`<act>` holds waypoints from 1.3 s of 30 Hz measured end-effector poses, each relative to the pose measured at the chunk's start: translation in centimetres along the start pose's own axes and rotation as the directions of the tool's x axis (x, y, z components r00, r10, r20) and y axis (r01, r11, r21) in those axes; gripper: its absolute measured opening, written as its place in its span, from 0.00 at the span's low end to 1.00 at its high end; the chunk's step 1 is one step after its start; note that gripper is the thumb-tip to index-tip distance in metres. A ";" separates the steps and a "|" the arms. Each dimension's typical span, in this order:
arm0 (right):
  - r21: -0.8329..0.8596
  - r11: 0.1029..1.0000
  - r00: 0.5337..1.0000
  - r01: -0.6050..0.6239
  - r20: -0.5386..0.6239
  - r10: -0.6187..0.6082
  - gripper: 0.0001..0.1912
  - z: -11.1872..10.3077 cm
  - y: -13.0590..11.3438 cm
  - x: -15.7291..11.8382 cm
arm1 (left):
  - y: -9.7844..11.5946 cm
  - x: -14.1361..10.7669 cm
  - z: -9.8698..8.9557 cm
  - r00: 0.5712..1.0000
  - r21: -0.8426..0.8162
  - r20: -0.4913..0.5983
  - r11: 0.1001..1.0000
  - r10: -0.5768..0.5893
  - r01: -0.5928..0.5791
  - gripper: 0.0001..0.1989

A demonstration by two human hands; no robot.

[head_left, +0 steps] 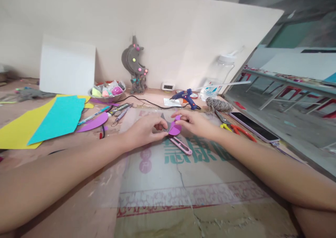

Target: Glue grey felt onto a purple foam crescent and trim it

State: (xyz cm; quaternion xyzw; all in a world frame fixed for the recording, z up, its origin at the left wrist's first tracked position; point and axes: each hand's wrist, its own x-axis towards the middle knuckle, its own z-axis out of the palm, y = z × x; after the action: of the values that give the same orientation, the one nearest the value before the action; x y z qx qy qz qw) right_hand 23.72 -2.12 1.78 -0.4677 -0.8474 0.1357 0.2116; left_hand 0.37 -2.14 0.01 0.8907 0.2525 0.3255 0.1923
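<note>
Between my two hands is a small curved purple piece of paper or foam sheet [175,128]. My right hand [195,123] pinches it from the right with thumb and fingers. The closed thumb and forefinger of my left hand [147,127] meet at its left edge. Thin grey material shows beside the left fingertips, too blurred to name. Just below the piece lies a pair of pink thread snips [181,145], partly covered by it. Under both hands is a clear sheet over printed cardboard [157,196].
Yellow [15,129] and turquoise sheets [56,117], a purple offcut [94,123] and pens [122,108] lie left. Behind are a bowl [106,97], a grey moon ornament [133,62] and a blue glue gun [186,97]. Twine [218,104], orange-handled scissors [243,132] and a phone [254,126] lie right.
</note>
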 end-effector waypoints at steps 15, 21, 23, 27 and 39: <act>0.115 0.993 1.000 0.008 0.018 -0.010 0.11 0.5 -1.1 -0.1 | 0.2 0.3 -0.5 0.972 -0.198 -0.079 0.959 -0.223 0.204 0.14; 0.213 0.973 0.996 -0.092 0.018 0.090 0.11 0.9 -2.2 -0.2 | -1.2 0.5 -0.2 0.943 -0.380 0.028 0.869 -0.331 0.317 0.14; 0.215 0.972 0.995 -0.096 0.035 0.090 0.12 1.0 -2.3 -0.3 | -1.5 0.4 -0.1 0.945 -0.358 0.071 0.876 -0.320 0.324 0.17; 0.206 0.976 0.997 -0.075 0.041 0.068 0.11 0.9 -2.0 -0.3 | -1.5 0.3 0.0 0.926 -0.402 0.127 0.834 -0.357 0.377 0.17; 0.181 0.977 0.993 -0.112 -0.007 0.115 0.12 1.1 -1.0 0.0 | -1.4 0.6 -0.1 0.908 -0.402 0.176 0.814 -0.380 0.419 0.18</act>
State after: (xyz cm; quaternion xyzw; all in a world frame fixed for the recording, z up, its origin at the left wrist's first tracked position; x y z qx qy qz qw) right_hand 22.44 -2.61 1.20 -0.4954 -0.8016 0.2199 0.2523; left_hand 0.25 -0.70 -0.37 0.7663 0.3469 0.2861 0.4589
